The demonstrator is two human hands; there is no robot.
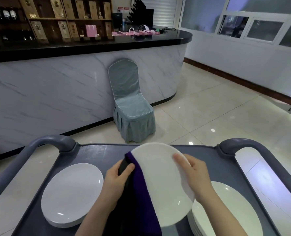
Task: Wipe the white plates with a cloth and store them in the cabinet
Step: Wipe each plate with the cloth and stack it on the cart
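Head view: left hand (119,176), fingers curled round the purple cloth (141,193), holds it against the white plate (161,181); right hand (196,174) grips the opposite rim, thumb on the face. The plate is held tilted above the grey cart (98,154), between the left stack (71,193) and right stack (226,210) of plates.

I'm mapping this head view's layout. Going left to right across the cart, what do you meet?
Left plate stack → left hand → purple cloth → held plate → right hand → right plate stack.
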